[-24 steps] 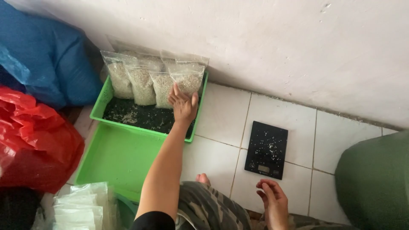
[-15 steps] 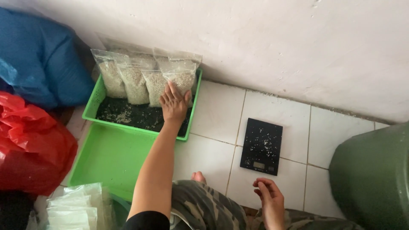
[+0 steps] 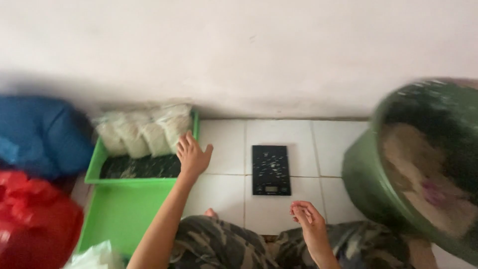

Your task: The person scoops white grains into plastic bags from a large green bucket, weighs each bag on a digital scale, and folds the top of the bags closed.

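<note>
We see the clear grain bags [image 3: 144,130] standing upright in a row across the far end of the green tray [image 3: 94,167], against the wall. Our left hand [image 3: 191,155] hovers just beside the rightmost bag, fingers spread, holding nothing. Our right hand [image 3: 307,217] rests loosely curled, empty, near the black scale [image 3: 271,170].

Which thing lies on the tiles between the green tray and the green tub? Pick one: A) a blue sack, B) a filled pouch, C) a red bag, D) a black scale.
D: the black scale lies flat on the white tiles, right of the tray and left of the tub.
</note>
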